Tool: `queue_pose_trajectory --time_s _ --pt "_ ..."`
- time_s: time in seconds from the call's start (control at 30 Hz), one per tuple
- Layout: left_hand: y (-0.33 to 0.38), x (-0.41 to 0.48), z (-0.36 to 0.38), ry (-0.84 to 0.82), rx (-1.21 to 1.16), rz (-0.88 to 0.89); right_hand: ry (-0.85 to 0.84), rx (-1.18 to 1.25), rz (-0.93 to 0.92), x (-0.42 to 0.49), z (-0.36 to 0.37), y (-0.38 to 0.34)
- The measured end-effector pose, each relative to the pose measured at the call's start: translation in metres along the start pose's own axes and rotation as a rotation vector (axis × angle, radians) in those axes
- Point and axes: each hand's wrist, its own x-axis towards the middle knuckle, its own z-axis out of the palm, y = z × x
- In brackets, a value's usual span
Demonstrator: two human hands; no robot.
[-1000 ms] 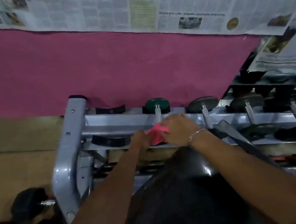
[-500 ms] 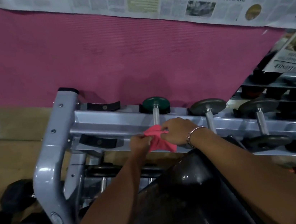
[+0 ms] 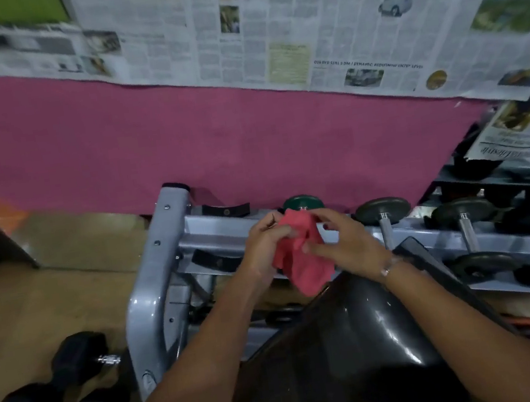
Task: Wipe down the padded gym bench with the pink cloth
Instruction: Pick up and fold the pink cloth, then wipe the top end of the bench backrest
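Cloth work, both hands up close together in front of the chest. Left hand [image 3: 268, 247] grips the upper left edge of the pink cloth [image 3: 302, 263], fingers curled into the fabric. Right hand [image 3: 347, 244] is just beside it, thumb pressed on the cloth's front, forefinger hooked over the top edge, remaining fingers loosely bent. The cloth is bunched between the two hands, and its loose lower part hangs down to the far end of the padded bench [image 3: 345, 359]; whether the tip touches the pad I cannot tell. The bench is black and glossy, with light glinting off its upper right side; it fills the lower centre of the view beneath both forearms. A thin bracelet [image 3: 390, 267] sits on the right wrist. Behind the hands stands a grey dumbbell rack [image 3: 155, 299], its left upright angled and capped in black. On the top rail a green-plated dumbbell [image 3: 302, 202] shows just behind the cloth; dark plate dumbbells [image 3: 383, 210] run along the rail to the right, with more on the tier below. Two black hex dumbbells [image 3: 50, 397] lie on the floor left of the rack, close together. The wall [image 3: 148, 142] behind is pink, with sheets of newspaper [image 3: 268, 31] covering its upper part.
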Motion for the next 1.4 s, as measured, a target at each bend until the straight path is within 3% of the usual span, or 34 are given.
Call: queue_pose_trajectory --time_s 0.17,0.37,0.47,0.53,0.63,0.8,0.87,0.93,1.03,1.17,1.27,1.4 --pt "0.029 -0.074 -0.009 -0.072 -0.067 0.025 0.143 0.178 -0.041 -0.068 0.014 -0.036" --pt "0.039 -0.137 -0.023 -0.017 0.095 0.069 0.239 0.263 -0.034 -0.14 0.031 -0.07" --pt "0.033 -0.166 -0.022 -0.128 0.08 -0.08 0.23 0.429 0.08 -0.169 0.035 -0.078" --pt "0.021 -0.184 -0.021 -0.284 -0.087 -0.245 0.205 0.565 0.164 -0.184 0.037 -0.081" --pt "-0.008 -0.204 -0.01 -0.239 -0.266 -0.378 0.2 0.675 0.239 -0.2 0.043 -0.073" --pt "-0.055 -0.218 0.008 0.051 -0.392 -0.336 0.114 0.47 0.274 -0.226 0.059 -0.032" --pt "-0.07 -0.222 0.019 0.166 -0.322 -0.278 0.061 0.342 0.24 -0.234 0.058 -0.013" --pt "-0.081 -0.228 0.037 0.257 -0.161 -0.235 0.043 0.044 0.157 -0.237 0.044 0.004" --pt "-0.097 -0.232 0.073 0.273 -0.023 -0.19 0.102 -0.348 0.047 -0.242 0.0 0.028" --pt "-0.124 -0.231 0.113 0.257 0.06 -0.191 0.232 -0.576 -0.234 -0.23 -0.063 0.065" --pt "-0.139 -0.232 0.137 0.238 0.048 -0.163 0.226 -0.626 -0.383 -0.212 -0.087 0.093" --pt "-0.158 -0.226 0.164 0.276 0.147 -0.042 0.083 -0.576 -0.412 -0.188 -0.089 0.117"
